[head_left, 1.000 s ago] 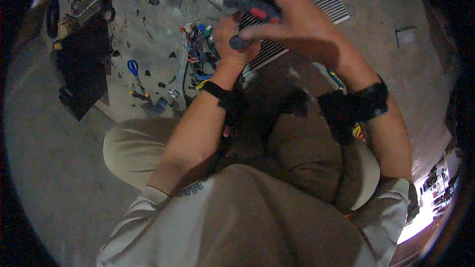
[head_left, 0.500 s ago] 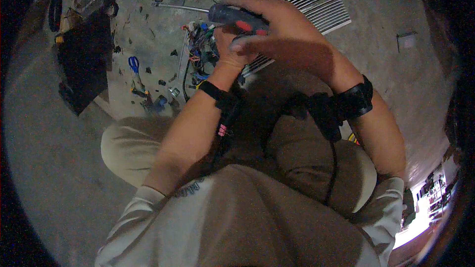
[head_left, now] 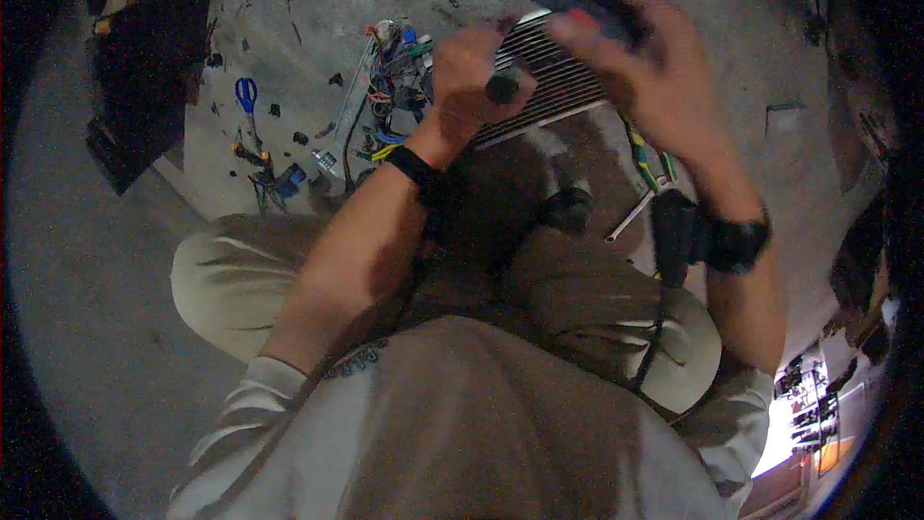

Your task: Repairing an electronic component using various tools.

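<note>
Work seems unfinished: left hand (head_left: 468,67) clasps a dark-ended piece (head_left: 501,87), right hand (head_left: 666,72) a blurred screwdriver (head_left: 604,10) (wires (head_left: 388,82) lie left).

just the one view to work with: it's the left one of a pair of wide fisheye cams worn on the head, aimed steeply down over the wearer's own lap. the shirt (head_left: 452,433) fills the bottom edge, super close to the lens, then you get the folded legs (head_left: 616,318) and the forearms (head_left: 346,270) reaching up the frame. left hand (head_left: 472,77) and right hand (head_left: 664,77) land in the upper middle, farther out. the floor (head_left: 106,347) spreads behind everything, and a far-off bright patch (head_left: 784,433) sneaks in at lower right. picture's upright, not mirrored, with a round black border.
</note>
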### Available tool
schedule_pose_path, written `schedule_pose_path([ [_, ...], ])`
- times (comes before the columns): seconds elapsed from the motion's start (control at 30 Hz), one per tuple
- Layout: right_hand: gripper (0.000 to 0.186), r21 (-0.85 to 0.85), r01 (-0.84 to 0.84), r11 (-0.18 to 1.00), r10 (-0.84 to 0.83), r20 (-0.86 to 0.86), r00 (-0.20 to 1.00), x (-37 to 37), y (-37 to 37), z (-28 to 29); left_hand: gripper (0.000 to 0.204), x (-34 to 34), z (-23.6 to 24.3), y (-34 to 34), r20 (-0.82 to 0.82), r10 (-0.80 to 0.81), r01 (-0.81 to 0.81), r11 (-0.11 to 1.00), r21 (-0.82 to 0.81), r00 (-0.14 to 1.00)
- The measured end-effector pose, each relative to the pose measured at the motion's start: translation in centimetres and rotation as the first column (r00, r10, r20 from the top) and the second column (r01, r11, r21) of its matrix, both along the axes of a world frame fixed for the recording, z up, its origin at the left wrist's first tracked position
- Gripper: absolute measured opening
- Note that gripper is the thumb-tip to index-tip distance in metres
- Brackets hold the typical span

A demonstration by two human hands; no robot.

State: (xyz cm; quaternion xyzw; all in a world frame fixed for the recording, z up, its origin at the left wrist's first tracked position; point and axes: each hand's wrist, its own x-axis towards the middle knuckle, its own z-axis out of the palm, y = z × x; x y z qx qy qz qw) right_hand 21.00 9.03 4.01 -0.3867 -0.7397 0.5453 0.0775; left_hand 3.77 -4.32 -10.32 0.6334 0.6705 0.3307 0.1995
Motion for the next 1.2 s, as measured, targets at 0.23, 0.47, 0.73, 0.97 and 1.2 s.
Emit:
schedule_pose_path([
  [0.23, 0.037, 0.249, -0.373, 0.894, 0.200, 0.521, 0.829, 4.3, 2.0, 10.1, 0.052, 0.8, 0.1, 0.3, -0.040, 0.105, -0.098, 0.983, 0.158, 0.994],
  [0.47, 0.027, 0.158, -0.271, 0.950, 0.119, 0.619, 0.776, 1.9, -3.8, 10.0, 0.052, 0.9, 1.2, 0.6, -0.046, 0.128, -0.123, 0.987, 0.099, 0.991],
  [0.73, 0.031, 0.206, -0.160, 0.965, 0.031, 0.519, 0.854, 2.0, -6.7, 6.9, 0.052, 0.9, 1.0, 0.6, -0.029, 0.130, -0.130, 0.991, -0.021, 0.991],
  [0.97, 0.032, 0.140, -0.195, 0.971, 0.087, 0.551, 0.830, 1.5, -7.1, 5.9, 0.051, 1.0, 0.1, 0.7, -0.027, 0.162, -0.161, 0.985, 0.056, 0.986],
  [1.2, 0.031, 0.136, -0.241, 0.961, 0.113, 0.601, 0.791, 1.1, -6.9, 5.7, 0.047, 1.1, 0.5, 0.8, -0.053, 0.159, -0.158, 0.987, 0.015, 0.986],
])
